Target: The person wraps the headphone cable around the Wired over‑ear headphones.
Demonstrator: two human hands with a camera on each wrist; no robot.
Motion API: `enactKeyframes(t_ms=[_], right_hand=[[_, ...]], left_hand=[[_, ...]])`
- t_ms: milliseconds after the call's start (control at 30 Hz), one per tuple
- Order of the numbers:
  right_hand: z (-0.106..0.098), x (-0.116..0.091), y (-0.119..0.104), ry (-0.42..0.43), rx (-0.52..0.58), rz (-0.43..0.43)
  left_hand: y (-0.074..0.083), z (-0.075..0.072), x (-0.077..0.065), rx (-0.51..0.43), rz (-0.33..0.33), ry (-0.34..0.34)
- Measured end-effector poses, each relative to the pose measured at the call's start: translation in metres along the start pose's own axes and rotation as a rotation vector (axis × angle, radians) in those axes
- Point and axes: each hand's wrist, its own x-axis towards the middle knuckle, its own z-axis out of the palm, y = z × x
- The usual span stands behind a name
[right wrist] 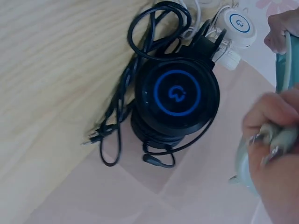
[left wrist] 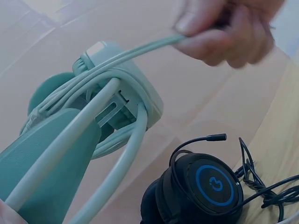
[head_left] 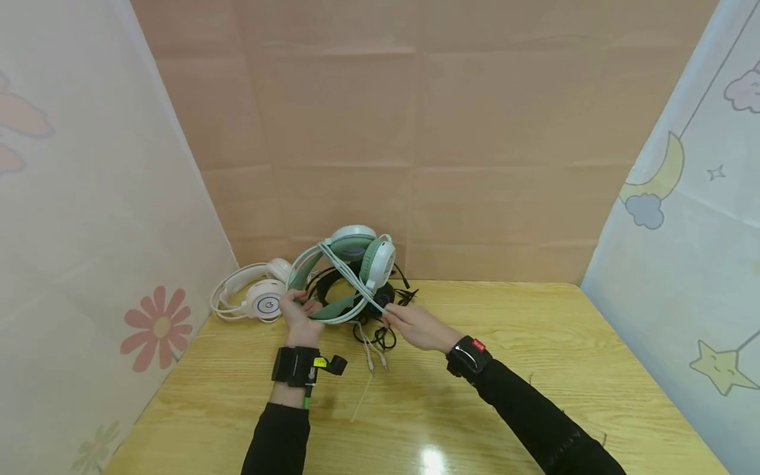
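My left hand (head_left: 301, 320) grips the padded headband of a mint-green pair of headphones (head_left: 380, 264), held up over the table. Its pale green cable (left wrist: 133, 53) is wound around the headband and one ear cup. On the right, my right hand (head_left: 421, 328) pinches the cable's end, drawn out from the ear cup. Two metal-tipped plugs (right wrist: 273, 144) stick out of that grasp in the right wrist view. Behind the green pair lies a black headset (right wrist: 177, 93) with a blue ring logo and a mic boom, partly hidden in the head view.
White headphones (head_left: 265, 300) lie at the back left of the wooden table (head_left: 505, 396), against the wall. A black tangled cable (right wrist: 124, 88) lies beside the black headset. White plugs (head_left: 371, 364) rest in front. Brown paper (head_left: 415, 132) covers the back wall.
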Motion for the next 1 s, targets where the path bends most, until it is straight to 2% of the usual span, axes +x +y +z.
enactKeyframes(t_ms=[133,267,367,533,733,867,900,1000], right_hand=[[0.003,-0.002,0.009,-0.01,0.059,-0.031],[0.005,-0.002,0.014,-0.006,0.105,-0.108],[0.006,-0.002,0.015,-0.001,0.097,-0.138],[0.011,-0.002,0.02,0.012,0.042,-0.132],[0.015,-0.002,0.024,0.028,0.073,-0.1],[0.018,-0.002,0.026,0.076,0.083,-0.094],[0.019,-0.001,0.026,0.095,0.091,-0.092],[0.024,0.0,0.027,0.198,0.094,-0.069]], left_hand=[[0.002,0.001,-0.001,-0.057,-0.032,0.02],[0.001,0.003,-0.003,-0.084,-0.055,0.031],[0.001,0.003,-0.002,-0.102,-0.07,0.029],[0.0,0.001,0.001,-0.101,-0.07,0.027],[0.0,0.002,-0.001,-0.115,-0.081,0.031],[-0.001,0.002,-0.004,-0.13,-0.099,-0.001],[-0.001,0.002,-0.005,-0.139,-0.103,-0.026],[-0.002,0.001,-0.005,-0.145,-0.107,-0.063]])
